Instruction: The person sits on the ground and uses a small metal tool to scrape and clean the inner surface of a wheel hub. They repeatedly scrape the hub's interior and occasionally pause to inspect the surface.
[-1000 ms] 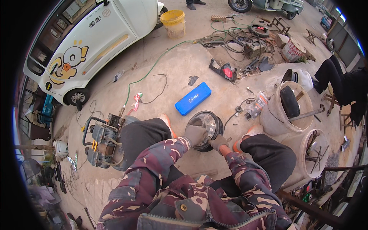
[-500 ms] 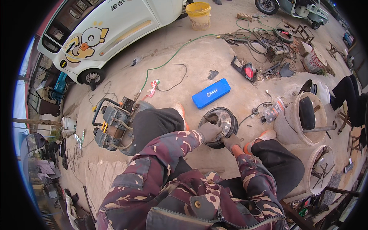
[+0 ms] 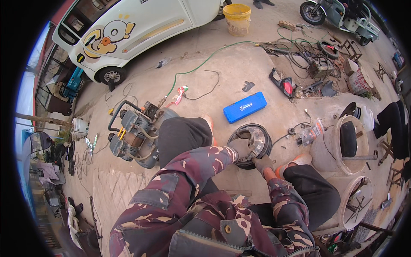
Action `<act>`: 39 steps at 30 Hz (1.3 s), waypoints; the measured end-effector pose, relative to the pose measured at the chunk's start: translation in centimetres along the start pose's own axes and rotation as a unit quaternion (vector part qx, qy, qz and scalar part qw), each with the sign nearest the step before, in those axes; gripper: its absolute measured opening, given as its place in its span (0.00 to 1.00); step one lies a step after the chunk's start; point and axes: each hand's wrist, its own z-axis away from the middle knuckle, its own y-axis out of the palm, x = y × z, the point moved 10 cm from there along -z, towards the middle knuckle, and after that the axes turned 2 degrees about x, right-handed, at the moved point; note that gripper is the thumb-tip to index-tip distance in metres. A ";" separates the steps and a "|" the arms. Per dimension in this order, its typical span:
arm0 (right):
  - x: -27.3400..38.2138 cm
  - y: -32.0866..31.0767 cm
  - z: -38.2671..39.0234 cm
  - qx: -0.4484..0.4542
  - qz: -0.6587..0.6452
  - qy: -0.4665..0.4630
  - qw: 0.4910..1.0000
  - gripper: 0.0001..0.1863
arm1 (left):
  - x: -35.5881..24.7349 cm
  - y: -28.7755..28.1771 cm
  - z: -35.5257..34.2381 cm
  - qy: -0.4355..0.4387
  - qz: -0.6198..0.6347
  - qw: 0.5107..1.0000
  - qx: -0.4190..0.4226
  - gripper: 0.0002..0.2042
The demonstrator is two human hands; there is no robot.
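Between my feet a small wheel with a black outer ring (image 3: 268, 144) and a greyish metal centre (image 3: 257, 138) lies on the concrete. My left hand (image 3: 240, 148), in a grey-brown glove, reaches over its left part with the fingers curled inward; what they hold, if anything, is hidden. At the near right edge, my gloved right hand (image 3: 263, 164) grips the wheel's rim with bent fingers. Just beyond the wheel is a closed blue case (image 3: 245, 107).
An air compressor (image 3: 136, 135) stands to the left, joined to a green hose (image 3: 201, 64). White buckets (image 3: 325, 147) with parts inside stand at the right. Farther off are tangled cables (image 3: 299, 55), a yellow bucket (image 3: 237, 21) and a white vehicle (image 3: 158, 30).
The whole view has shifted slightly, so things sit a little farther right. Both hands stay at the wheel; my right hand has moved slightly inward over the near rim.
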 end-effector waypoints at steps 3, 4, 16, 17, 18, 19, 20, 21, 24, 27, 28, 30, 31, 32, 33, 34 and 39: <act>0.0 -0.1 0.0 0.011 0.010 0.013 1.000 0.41 | -2.6 -1.0 1.9 0.160 -0.095 0.982 -0.037 0.19; -0.3 0.1 0.1 0.031 -0.019 0.022 0.999 0.41 | -2.8 -1.1 1.9 0.179 -0.140 0.973 -0.050 0.18; 0.0 -0.1 0.4 0.041 -0.023 0.044 0.998 0.43 | 2.0 4.0 -0.5 -0.101 0.226 0.946 0.209 0.17; -0.1 0.0 0.4 0.041 -0.021 0.045 0.998 0.43 | 2.0 4.3 -0.3 -0.118 0.255 0.934 0.220 0.17; -0.3 0.1 0.3 0.043 -0.019 0.049 0.998 0.43 | 2.1 4.5 0.0 -0.135 0.284 0.920 0.231 0.17; -0.4 0.2 0.2 0.041 -0.017 0.046 0.998 0.43 | 1.5 2.6 -0.4 -0.055 0.169 0.972 0.154 0.16; -0.5 0.3 0.1 0.042 -0.016 0.046 0.998 0.43 | 0.4 0.9 0.0 0.027 0.049 0.996 0.073 0.16; -0.5 0.3 0.0 0.041 -0.021 0.042 0.998 0.43 | -1.1 -0.5 0.6 0.106 -0.077 0.991 -0.005 0.16; -0.6 0.6 -0.2 0.047 -0.038 0.036 0.998 0.42 | -3.2 -0.2 1.8 0.228 -0.136 0.964 0.000 0.17; -0.6 0.6 -0.2 0.044 -0.030 0.039 0.998 0.41 | -3.2 -0.1 1.3 0.221 -0.131 0.966 0.006 0.15; -0.5 0.5 -0.1 0.042 -0.030 0.037 0.998 0.41 | -2.9 -0.3 0.8 0.195 -0.107 0.975 -0.001 0.15; -0.5 0.4 0.1 0.043 -0.035 0.038 0.998 0.41 | -1.8 0.0 -0.5 0.110 -0.079 0.991 0.015 0.15; -0.4 0.3 0.2 0.044 -0.031 0.034 0.998 0.41 | -0.6 0.4 -1.1 0.048 -0.001 0.998 0.045 0.16; -0.3 0.2 0.3 0.045 -0.028 0.033 0.998 0.41 | 0.5 1.0 -1.5 -0.015 0.076 0.994 0.074 0.16; -0.2 0.2 0.4 0.046 -0.025 0.033 0.998 0.42 | 1.4 1.7 -1.7 -0.072 0.157 0.980 0.099 0.17; -0.3 0.1 0.4 0.046 -0.026 0.035 0.998 0.42 | 2.1 2.4 -1.8 -0.116 0.213 0.963 0.118 0.18; -0.1 -0.2 0.4 0.023 -0.016 0.027 0.999 0.39 | 2.6 3.7 -1.8 -0.144 0.331 0.925 0.119 0.17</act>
